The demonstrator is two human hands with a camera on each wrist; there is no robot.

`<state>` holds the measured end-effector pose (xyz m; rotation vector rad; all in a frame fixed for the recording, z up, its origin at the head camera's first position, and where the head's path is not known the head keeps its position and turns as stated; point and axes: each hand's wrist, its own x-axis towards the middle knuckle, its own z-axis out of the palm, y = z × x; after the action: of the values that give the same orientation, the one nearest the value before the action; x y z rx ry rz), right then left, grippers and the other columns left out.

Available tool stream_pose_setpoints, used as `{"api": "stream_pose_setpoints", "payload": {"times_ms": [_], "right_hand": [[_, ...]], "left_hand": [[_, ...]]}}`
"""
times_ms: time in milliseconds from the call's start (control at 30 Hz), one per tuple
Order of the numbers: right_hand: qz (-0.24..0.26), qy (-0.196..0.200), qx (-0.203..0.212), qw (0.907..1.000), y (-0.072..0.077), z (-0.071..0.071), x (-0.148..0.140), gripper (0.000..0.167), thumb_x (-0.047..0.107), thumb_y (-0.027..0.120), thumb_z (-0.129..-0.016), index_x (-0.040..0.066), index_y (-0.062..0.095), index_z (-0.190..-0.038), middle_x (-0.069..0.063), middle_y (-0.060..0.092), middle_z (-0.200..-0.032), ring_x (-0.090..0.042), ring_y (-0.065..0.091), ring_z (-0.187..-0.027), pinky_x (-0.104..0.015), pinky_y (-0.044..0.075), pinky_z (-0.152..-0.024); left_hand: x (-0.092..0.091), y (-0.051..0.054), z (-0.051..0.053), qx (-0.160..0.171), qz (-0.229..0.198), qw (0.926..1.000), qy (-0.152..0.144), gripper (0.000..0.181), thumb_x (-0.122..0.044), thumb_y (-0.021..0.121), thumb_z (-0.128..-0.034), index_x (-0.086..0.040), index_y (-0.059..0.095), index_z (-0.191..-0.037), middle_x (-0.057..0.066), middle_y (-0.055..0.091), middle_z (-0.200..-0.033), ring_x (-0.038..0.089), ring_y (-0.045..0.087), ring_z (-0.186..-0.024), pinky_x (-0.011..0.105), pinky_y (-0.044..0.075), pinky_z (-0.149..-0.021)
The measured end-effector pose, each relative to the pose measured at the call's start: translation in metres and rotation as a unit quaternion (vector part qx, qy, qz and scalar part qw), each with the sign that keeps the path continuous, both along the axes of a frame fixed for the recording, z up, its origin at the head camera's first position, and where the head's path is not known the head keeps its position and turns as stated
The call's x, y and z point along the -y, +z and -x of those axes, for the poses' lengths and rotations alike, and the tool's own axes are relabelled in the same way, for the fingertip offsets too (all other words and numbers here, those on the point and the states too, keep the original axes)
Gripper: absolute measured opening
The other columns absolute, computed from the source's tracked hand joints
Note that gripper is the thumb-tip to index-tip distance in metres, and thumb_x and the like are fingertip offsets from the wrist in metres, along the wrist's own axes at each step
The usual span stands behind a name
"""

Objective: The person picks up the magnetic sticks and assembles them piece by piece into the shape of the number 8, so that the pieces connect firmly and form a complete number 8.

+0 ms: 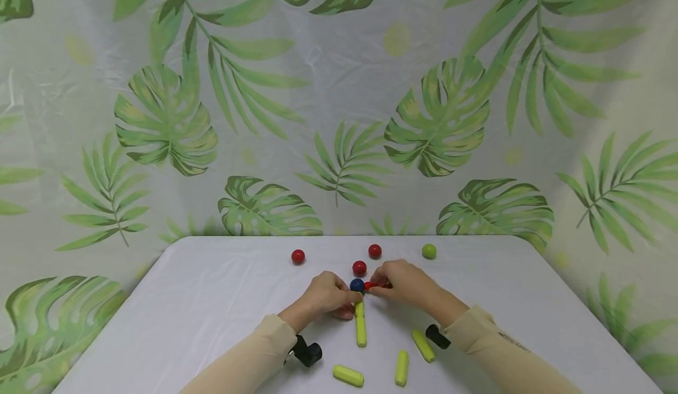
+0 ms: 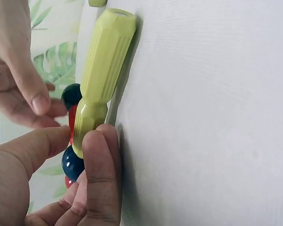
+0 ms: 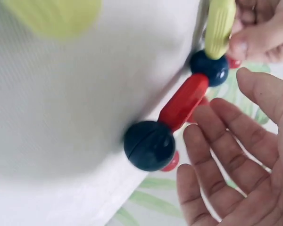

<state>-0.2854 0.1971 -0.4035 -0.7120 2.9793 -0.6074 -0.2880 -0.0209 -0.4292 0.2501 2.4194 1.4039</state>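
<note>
My left hand (image 1: 329,295) pinches the lower end of a yellow-green ribbed stick (image 2: 106,61), beside a dark blue ball (image 1: 357,285). The stick has a narrow waist; whether it is two pieces end to end I cannot tell. From that ball a red stick (image 3: 184,101) runs to a second dark blue ball (image 3: 149,146), which the right hand covers in the head view. Spread and loosely bent, the fingers of my right hand (image 3: 240,160) are close beside the red stick, with the thumb apart. Any contact there is unclear.
Three red balls, one of them a red ball (image 1: 298,257) at the left, lie toward the table's back, with a green ball (image 1: 429,251) at the right. Nearer the front are loose yellow-green sticks, including one stick (image 1: 348,375). A leaf-patterned curtain (image 1: 339,99) hangs behind.
</note>
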Motion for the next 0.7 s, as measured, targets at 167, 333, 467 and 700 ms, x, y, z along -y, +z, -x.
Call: {"api": "stream_pose_setpoints", "payload": {"times_ms": [167, 333, 467, 700], "right_hand": [[0.011, -0.006, 0.024, 0.9996, 0.001, -0.021, 0.004, 0.022, 0.029, 0.083, -0.095, 0.008, 0.079, -0.094, 0.006, 0.068, -0.076, -0.008, 0.055, -0.067, -0.023, 0.048, -0.062], [0.023, -0.009, 0.056, 0.9981, -0.004, -0.040, 0.014, 0.028, 0.038, 0.084, -0.093, 0.014, 0.075, -0.081, 0.007, 0.060, -0.065, -0.008, 0.050, -0.059, -0.022, 0.039, -0.055], [0.033, -0.017, 0.073, 0.9966, -0.009, -0.051, 0.023, 0.033, 0.043, 0.086, -0.091, 0.017, 0.072, -0.076, 0.008, 0.056, -0.060, -0.008, 0.050, -0.056, -0.021, 0.035, -0.053], [0.056, -0.032, 0.076, 0.9950, -0.016, -0.060, 0.030, 0.039, 0.047, 0.088, -0.087, 0.019, 0.067, -0.070, 0.009, 0.055, -0.058, -0.007, 0.049, -0.054, -0.021, 0.033, -0.051]], "left_hand": [[0.004, 0.003, 0.001, -0.037, 0.016, 0.9992, 0.007, 0.024, -0.022, 0.086, -0.0918, -0.006, 0.068, -0.093, 0.007, 0.075, -0.071, 0.011, 0.070, -0.056, 0.022, 0.057, -0.057], [0.004, 0.001, 0.003, -0.055, 0.018, 0.9983, -0.004, 0.033, -0.023, 0.086, -0.0912, -0.007, 0.063, -0.109, 0.007, 0.074, -0.072, 0.012, 0.067, -0.054, 0.025, 0.055, -0.057], [0.003, -0.003, 0.005, -0.056, 0.009, 0.9982, -0.018, 0.040, -0.022, 0.086, -0.0915, -0.007, 0.062, -0.120, 0.006, 0.072, -0.069, 0.012, 0.066, -0.053, 0.026, 0.057, -0.057], [0.000, -0.004, 0.003, -0.056, 0.008, 0.9979, -0.030, 0.045, -0.022, 0.087, -0.0909, -0.009, 0.061, -0.126, 0.004, 0.069, -0.067, 0.012, 0.064, -0.052, 0.026, 0.058, -0.055]]}}
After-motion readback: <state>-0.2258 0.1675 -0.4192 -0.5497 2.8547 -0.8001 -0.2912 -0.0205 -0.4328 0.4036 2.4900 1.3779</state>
